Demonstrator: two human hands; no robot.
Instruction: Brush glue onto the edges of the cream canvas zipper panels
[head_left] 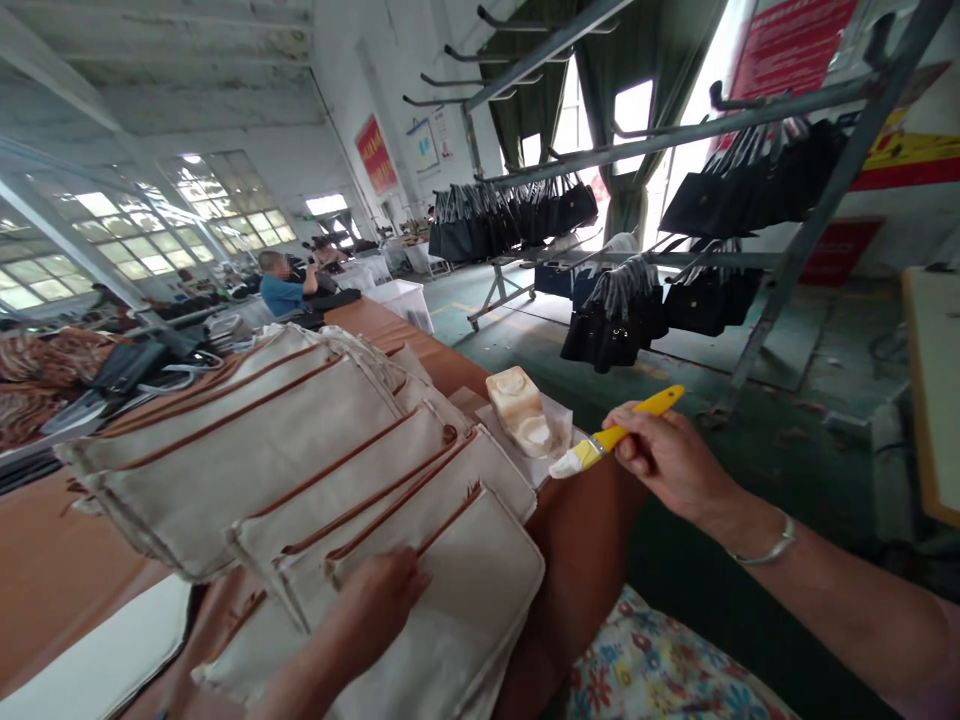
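Observation:
My right hand (667, 455) is closed round the yellow handle of a brush (592, 450), whose bristles are coated white and point left. Beside the bristles a cut-open, whitish container (519, 405) with white stuff inside stands on a pale sheet at the table's edge. My left hand (379, 605), a little blurred, lies at the brown-edged opening of the nearest cream fabric piece (480, 580); its fingers are bent together, and what they hold, if anything, is hidden. More cream pieces with brown edging (255, 430) overlap in a pile behind it.
The table has a brown surface (45, 540). A white panel (112, 650) lies at the lower left. Metal racks (600, 155) with dark bags (615, 320) stand beyond the table. A person in blue (279, 290) sits farther back. Brown bundles (45, 370) lie at the far left.

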